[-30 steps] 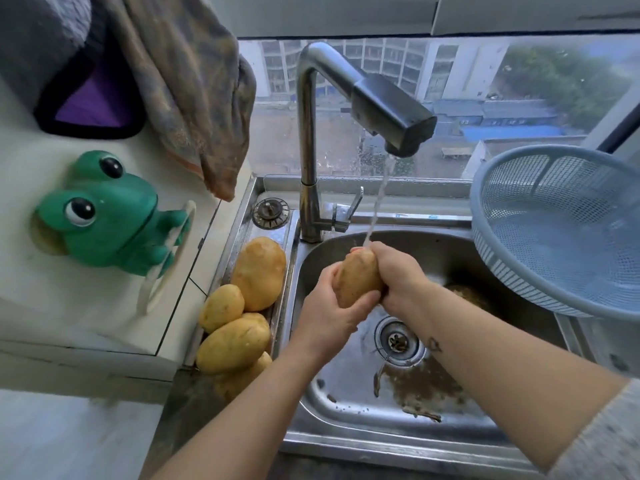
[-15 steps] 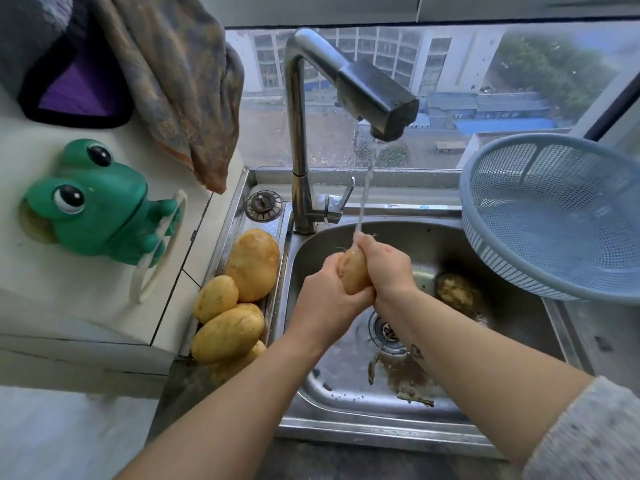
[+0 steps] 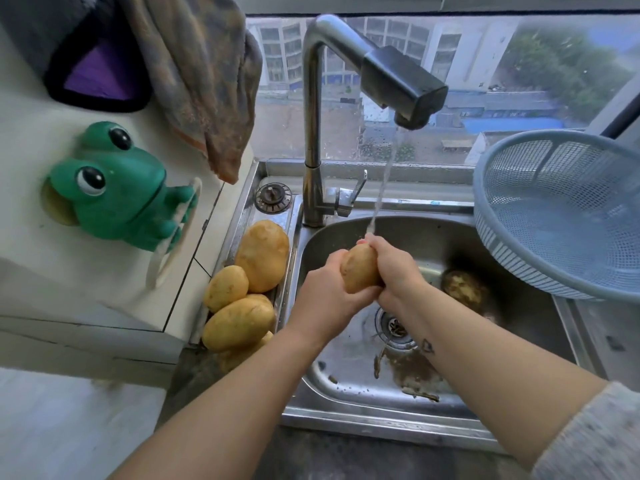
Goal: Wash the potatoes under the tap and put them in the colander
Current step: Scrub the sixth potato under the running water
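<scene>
We have both grips clamped on one smooth yellow-brown potato (image 3: 359, 268), the left grip (image 3: 327, 297) curled under its left side and the right grip (image 3: 394, 271) wrapped over its right. A thin water stream (image 3: 381, 188) from the black-headed steel tap (image 3: 401, 84) lands on top of them. Just right of the grips a muddy brown potato (image 3: 462, 289) lies in the stainless steel sink (image 3: 346, 386), the pale blue plastic mesh colander (image 3: 519, 258) sits farther right and higher, and a heap of yellow potatoes (image 3: 239, 323) lies to their left.

Held potato (image 3: 358, 268): golden tan.
Potatoes (image 3: 239, 322), left edge of sink (image 3: 363, 422): yellow-tan, faintly speckled.
Muddy potato (image 3: 462, 289) in basin: brown-crusted.
Colander (image 3: 561, 216): pale blue, fine mesh, ribbed rim.
Frog (image 3: 117, 202): green, black-and-white eyes.
Towel (image 3: 204, 81): mottled grey-brown, orange edge.
Tap (image 3: 311, 116): silver, black head.
Sink: steel grey, brown smears.
</scene>
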Tool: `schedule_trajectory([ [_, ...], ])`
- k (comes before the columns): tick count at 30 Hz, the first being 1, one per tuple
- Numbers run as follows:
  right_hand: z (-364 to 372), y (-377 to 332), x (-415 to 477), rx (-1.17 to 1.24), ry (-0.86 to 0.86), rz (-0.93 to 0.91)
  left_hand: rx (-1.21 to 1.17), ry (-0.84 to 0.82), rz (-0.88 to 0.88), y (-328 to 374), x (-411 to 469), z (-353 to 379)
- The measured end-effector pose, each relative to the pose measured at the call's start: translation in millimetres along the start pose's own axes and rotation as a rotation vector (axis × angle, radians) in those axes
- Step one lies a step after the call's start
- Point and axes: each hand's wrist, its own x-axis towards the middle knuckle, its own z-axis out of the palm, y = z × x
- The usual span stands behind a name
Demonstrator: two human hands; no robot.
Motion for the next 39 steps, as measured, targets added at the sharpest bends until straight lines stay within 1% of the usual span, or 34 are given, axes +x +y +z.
schedule_trajectory([
  [2, -3, 4, -2, 0.027, -0.085, -0.013, -0.083, -0.062, -0.071, -6, 3, -5],
  [4, -7, 3, -5, 0.068, -0.16, -0.044, -0.224, -0.154, -0.177, -9, 9, -10],
  [6, -8, 3, -7, 0.077, -0.213, -0.049, -0.303, -0.202, -0.216, -10, 11, -12],
  [7, -7, 4, -7, 0.056, -0.204, -0.038, -0.288, -0.194, -0.205, -9, 10, -12],
  [8, -6, 3, -6, 0.036, -0.167, -0.017, -0.223, -0.161, -0.171, -8, 8, -10],
  [11, -4, 3, -1, 0.02, -0.024, 0.066, 0.034, -0.016, -0.024, -3, -2, -1],
  [13, -3, 5, 3, 0.016, 0.04, 0.093, 0.113, 0.026, 0.043, -3, -4, 3],
  [16, -5, 9, 7, 0.088, 0.082, 0.135, 0.192, 0.053, 0.129, -8, -3, 5],
  [18, -4, 14, 8, 0.1, 0.062, 0.119, 0.218, 0.075, 0.125, -11, -3, 6],
  [20, -1, 18, 3, 0.036, -0.049, 0.037, 0.207, 0.066, 0.083, -11, -1, 7],
  [22, 2, 23, 0, -0.063, -0.09, -0.07, 0.201, -0.009, 0.054, -12, 4, 6],
  [24, 3, 24, 1, -0.097, -0.043, -0.121, 0.133, -0.121, 0.029, -13, 7, 2],
  [26, 5, 23, 5, -0.099, 0.008, -0.125, -0.033, -0.198, -0.001, -14, 8, -1],
  [28, 8, 22, 7, -0.072, 0.063, -0.076, -0.214, -0.224, -0.073, -16, 8, -1],
  [30, 10, 21, 7, -0.056, 0.089, -0.04, -0.32, -0.261, -0.173, -17, 9, 2],
  [32, 9, 20, 7, -0.057, 0.096, 0.001, -0.409, -0.341, -0.25, -17, 10, 4],
  [35, 5, 15, 9, -0.043, 0.075, 0.063, -0.574, -0.463, -0.3, -17, 12, 3],
  [37, 3, 12, 8, -0.017, 0.043, 0.083, -0.688, -0.487, -0.35, -17, 12, 3],
  [39, 1, 12, 9, 0.01, 0.017, 0.062, -0.761, -0.438, -0.409, -15, 11, 6],
])
